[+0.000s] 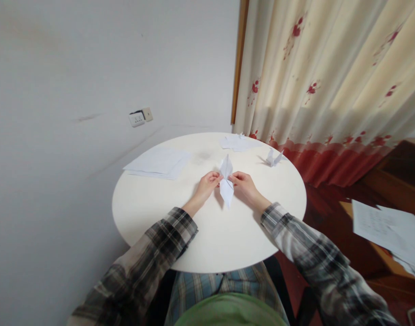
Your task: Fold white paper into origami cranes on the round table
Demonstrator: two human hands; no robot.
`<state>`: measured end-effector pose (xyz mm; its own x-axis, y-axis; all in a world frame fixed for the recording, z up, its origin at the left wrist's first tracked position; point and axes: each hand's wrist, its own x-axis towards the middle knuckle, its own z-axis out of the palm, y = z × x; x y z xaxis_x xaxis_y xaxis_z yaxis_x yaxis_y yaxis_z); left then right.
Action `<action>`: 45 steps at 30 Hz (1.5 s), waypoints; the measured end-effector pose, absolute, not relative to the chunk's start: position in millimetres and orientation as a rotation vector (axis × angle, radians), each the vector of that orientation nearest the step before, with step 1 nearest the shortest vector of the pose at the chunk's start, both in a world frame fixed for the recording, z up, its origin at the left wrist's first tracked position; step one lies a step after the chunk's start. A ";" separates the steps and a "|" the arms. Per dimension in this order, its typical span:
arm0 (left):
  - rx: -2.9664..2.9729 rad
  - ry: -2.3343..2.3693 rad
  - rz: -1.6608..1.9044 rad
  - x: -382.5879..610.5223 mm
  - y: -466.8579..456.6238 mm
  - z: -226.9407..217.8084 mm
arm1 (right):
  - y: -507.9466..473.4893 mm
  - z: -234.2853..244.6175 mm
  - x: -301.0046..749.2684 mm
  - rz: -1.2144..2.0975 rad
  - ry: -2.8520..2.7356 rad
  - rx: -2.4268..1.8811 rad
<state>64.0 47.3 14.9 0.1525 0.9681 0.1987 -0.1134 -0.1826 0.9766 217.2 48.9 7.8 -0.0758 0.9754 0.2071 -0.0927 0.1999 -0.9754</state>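
A folded white paper shape [226, 183], long and pointed at both ends, lies over the middle of the round white table [166, 217]. My left hand [207, 183] pinches its left side and my right hand [243, 185] pinches its right side, fingers closed on the paper at its waist. Both plaid sleeves reach in from the near edge.
A stack of white sheets [158, 164] lies at the table's left back. Crumpled or folded paper [236, 142] sits at the far edge, and a small folded paper figure [273, 158] to its right. More sheets [387, 228] lie on a wooden surface at right. A curtain hangs behind.
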 end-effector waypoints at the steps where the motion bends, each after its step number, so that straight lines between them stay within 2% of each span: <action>1: 1.346 0.917 1.261 63.8 47.5 14.6 | 48.9 7.7 217.3 1.157 -1.297 -0.951; 45: 1.438 0.950 1.232 61.9 48.6 11.1 | 48.1 5.2 213.3 1.053 -1.259 -0.953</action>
<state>61.9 48.6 11.1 0.1799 0.9592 0.2179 -0.0338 -0.2153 0.9760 213.3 48.1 5.2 0.0120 0.9656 0.2599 -0.0851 0.2600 -0.9619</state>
